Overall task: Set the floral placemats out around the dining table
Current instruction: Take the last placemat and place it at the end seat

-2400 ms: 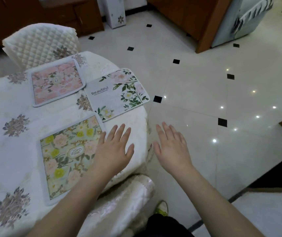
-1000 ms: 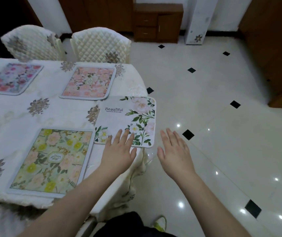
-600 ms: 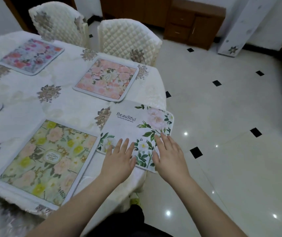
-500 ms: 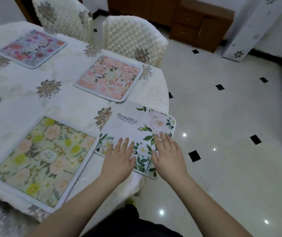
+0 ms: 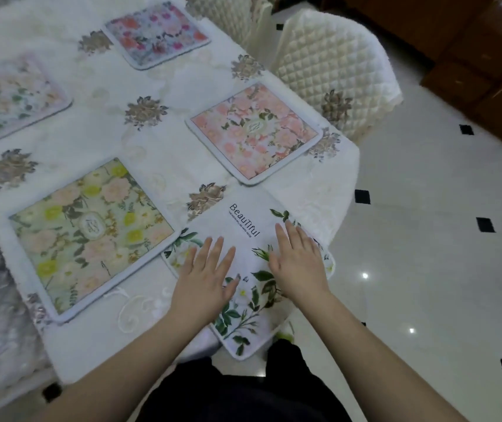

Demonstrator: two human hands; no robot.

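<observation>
Both hands now flat on white mat (image 5: 245, 226), previously only reaching, left hand (image 5: 205, 277) and right hand (image 5: 297, 263) fingers straight, gripping nothing, mat at table (image 5: 164, 166) corner overhanging edge, beside yellow mat (image 5: 91, 233).

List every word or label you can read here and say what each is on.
"BeauTiful": printed on the white placemat under both hands.
Small line beside it on the same mat: too small to read.
Oval emblem on the yellow placemat: blurred, unreadable.
Oval emblem on the pink placemat: blurred, unreadable.
</observation>
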